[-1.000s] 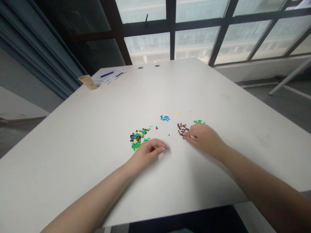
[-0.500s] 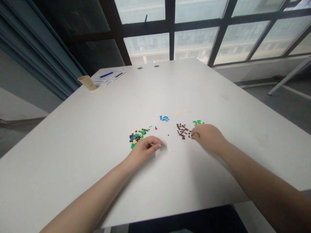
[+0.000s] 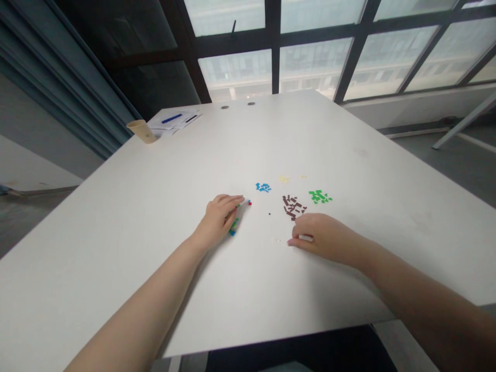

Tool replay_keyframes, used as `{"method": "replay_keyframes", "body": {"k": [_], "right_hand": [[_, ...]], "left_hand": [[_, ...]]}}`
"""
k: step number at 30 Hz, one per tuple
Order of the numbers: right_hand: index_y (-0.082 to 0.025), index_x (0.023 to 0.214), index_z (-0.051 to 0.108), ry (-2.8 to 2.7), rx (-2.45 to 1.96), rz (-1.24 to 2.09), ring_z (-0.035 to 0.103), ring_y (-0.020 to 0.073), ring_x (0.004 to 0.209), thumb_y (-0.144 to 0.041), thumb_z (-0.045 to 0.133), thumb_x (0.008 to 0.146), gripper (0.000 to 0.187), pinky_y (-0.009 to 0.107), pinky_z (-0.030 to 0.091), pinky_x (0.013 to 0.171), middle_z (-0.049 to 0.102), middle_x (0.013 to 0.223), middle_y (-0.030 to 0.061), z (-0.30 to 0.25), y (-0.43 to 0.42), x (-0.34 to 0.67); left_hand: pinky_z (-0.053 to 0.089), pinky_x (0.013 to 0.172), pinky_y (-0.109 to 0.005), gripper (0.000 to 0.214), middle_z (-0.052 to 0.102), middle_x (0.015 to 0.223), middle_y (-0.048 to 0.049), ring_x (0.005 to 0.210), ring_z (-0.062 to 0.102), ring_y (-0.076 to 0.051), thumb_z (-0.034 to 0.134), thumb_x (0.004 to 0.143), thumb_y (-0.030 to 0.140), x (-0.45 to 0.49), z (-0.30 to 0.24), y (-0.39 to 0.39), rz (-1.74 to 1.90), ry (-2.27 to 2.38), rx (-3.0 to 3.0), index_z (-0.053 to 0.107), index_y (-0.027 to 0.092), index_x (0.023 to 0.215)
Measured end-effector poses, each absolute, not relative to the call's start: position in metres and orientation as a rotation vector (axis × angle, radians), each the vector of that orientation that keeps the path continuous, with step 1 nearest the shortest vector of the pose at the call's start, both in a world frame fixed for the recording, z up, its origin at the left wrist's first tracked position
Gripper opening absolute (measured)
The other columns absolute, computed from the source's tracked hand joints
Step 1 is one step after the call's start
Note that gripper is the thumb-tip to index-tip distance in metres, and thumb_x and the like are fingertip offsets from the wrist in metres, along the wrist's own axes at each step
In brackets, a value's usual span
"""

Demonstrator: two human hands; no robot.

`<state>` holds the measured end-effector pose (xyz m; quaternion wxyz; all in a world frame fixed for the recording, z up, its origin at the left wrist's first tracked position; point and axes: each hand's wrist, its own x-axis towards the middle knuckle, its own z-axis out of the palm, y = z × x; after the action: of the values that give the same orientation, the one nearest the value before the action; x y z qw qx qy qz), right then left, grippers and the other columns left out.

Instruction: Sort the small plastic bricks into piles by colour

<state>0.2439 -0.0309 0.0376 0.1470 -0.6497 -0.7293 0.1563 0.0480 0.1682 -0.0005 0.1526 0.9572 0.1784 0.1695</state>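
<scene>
My left hand (image 3: 219, 218) lies over the mixed pile of small coloured pieces (image 3: 233, 227). Its fingers are stretched out and cupped along the pile, which is mostly hidden beneath it. Just beyond its fingertips sits a tiny red and blue piece (image 3: 250, 203). My right hand (image 3: 320, 235) is low over the table, just nearer me than the small brown pieces (image 3: 293, 206). Thumb and forefinger are brought together in a pinch; whether anything tiny is between them is hidden. Close to that pinch lie a few pale, tiny pieces (image 3: 278, 239).
Sorted groups of blue pieces (image 3: 263, 187), yellow pieces (image 3: 284, 179) and green pieces (image 3: 320, 197) lie farther back on the white table (image 3: 240, 144). One dark piece (image 3: 269, 214) lies alone. A beige cup (image 3: 142, 132) leans beside papers (image 3: 174, 124) with a blue pen (image 3: 171, 119).
My left hand has moved up and left onto the mixed pile, its fingers straightening. My right hand has come left and nearer me, uncovering the green pieces.
</scene>
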Motion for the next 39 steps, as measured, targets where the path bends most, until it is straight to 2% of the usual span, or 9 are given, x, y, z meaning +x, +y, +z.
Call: {"method": "replay_keyframes", "body": {"k": [4,12,18,21,25,30,35,39], "right_hand": [[-0.017,0.068,0.063,-2.188,-1.801,0.485,0.053,0.0130,0.067,-0.032,0.049,0.084,0.026,0.025,0.035,0.063,0.060,0.068,0.0024,0.035,-0.034,0.230],[-0.016,0.066,0.063,-2.183,-1.786,0.445,0.053,0.0130,0.066,-0.031,0.049,0.084,0.027,0.026,0.035,0.062,0.060,0.067,0.0028,0.035,-0.032,0.230],[-0.016,0.065,0.062,-2.194,-1.806,0.453,0.053,0.0128,0.066,-0.031,0.048,0.085,0.028,0.026,0.035,0.062,0.060,0.067,0.0023,0.034,-0.032,0.227],[-0.017,0.066,0.062,-2.197,-1.797,0.451,0.053,0.0128,0.066,-0.031,0.048,0.085,0.027,0.026,0.035,0.062,0.060,0.068,0.0021,0.032,-0.031,0.228],[-0.018,0.074,0.064,-2.094,-1.801,0.379,0.054,0.0131,0.070,-0.031,0.047,0.085,0.023,0.025,0.037,0.065,0.061,0.072,0.0025,0.025,-0.028,0.230],[-0.019,0.087,0.065,-1.926,-1.675,0.163,0.053,0.0141,0.075,-0.030,0.053,0.083,0.017,0.025,0.037,0.069,0.060,0.074,0.0031,0.018,-0.026,0.224],[-0.021,0.087,0.065,-1.907,-1.545,0.066,0.049,0.0127,0.069,-0.031,0.056,0.081,0.015,0.024,0.036,0.065,0.056,0.069,0.0016,0.011,-0.025,0.215],[-0.022,0.090,0.066,-1.933,-1.575,0.047,0.047,0.0126,0.066,-0.029,0.053,0.083,0.016,0.024,0.034,0.063,0.054,0.065,0.0008,0.007,-0.023,0.213]], "left_hand": [[0.034,0.088,-0.043,0.038,0.055,0.121,-0.0074,0.115,0.041,-0.024,0.034,0.087,0.017,0.055,-0.001,0.154,0.303,0.453,2.823,0.045,0.024,0.122],[0.037,0.083,-0.037,0.027,0.063,0.102,-0.0072,0.101,0.051,-0.021,0.044,0.085,0.025,0.058,-0.008,0.153,0.356,0.510,2.799,0.055,0.022,0.109],[0.040,0.077,-0.036,0.021,0.064,0.093,-0.0071,0.091,0.053,-0.021,0.042,0.086,0.021,0.060,-0.014,0.153,0.393,0.501,2.814,0.062,0.021,0.093],[0.041,0.080,-0.037,0.020,0.063,0.092,-0.0076,0.089,0.055,-0.020,0.041,0.086,0.020,0.060,-0.010,0.149,0.416,0.430,2.776,0.059,0.019,0.095],[0.044,0.080,-0.034,0.019,0.060,0.094,-0.0070,0.089,0.055,-0.017,0.042,0.086,0.019,0.057,0.001,0.126,0.522,0.409,2.564,0.050,0.019,0.103],[0.047,0.074,-0.028,0.023,0.056,0.089,-0.0043,0.082,0.056,-0.013,0.050,0.083,0.018,0.056,0.010,0.094,0.489,0.419,1.982,0.041,0.021,0.104],[0.046,0.071,-0.025,0.021,0.054,0.091,-0.0027,0.077,0.057,-0.010,0.051,0.081,0.014,0.057,0.009,0.089,0.391,0.407,1.728,0.041,0.021,0.098],[0.046,0.073,-0.025,0.019,0.053,0.094,-0.0013,0.082,0.060,-0.011,0.051,0.080,0.011,0.055,0.009,0.088,0.353,0.412,1.726,0.042,0.021,0.094]]}}
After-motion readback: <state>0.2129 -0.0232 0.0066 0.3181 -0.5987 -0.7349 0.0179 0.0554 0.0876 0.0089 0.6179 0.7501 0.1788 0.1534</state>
